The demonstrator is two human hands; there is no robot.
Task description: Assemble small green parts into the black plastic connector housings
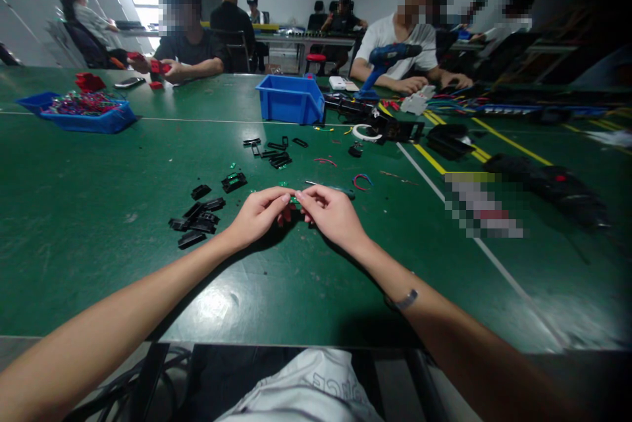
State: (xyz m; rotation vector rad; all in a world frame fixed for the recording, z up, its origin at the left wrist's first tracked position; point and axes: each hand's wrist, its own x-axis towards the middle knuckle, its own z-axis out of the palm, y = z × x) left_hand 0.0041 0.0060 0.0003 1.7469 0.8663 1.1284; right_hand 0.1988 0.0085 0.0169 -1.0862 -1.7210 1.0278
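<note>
My left hand (263, 212) and my right hand (332, 211) meet above the green table, fingertips pinched round a small green piece (295, 200) between them. Most of that piece is hidden by the fingers. Just beyond my right hand lies a screwdriver (345, 192), its shaft partly covered. To the left of my left hand are a pile of black plastic parts (196, 219) and a black housing with green inside (234, 181). Farther out, several black frames (277, 157) lie scattered, with small green bits near them.
A blue bin (289, 99) stands beyond the parts. At the left, a blue tray (93, 116) holds coloured wires. Opposite sit two people, a blue drill (388, 60) near one. Cables and black tools spread over the right side of the table (306, 290).
</note>
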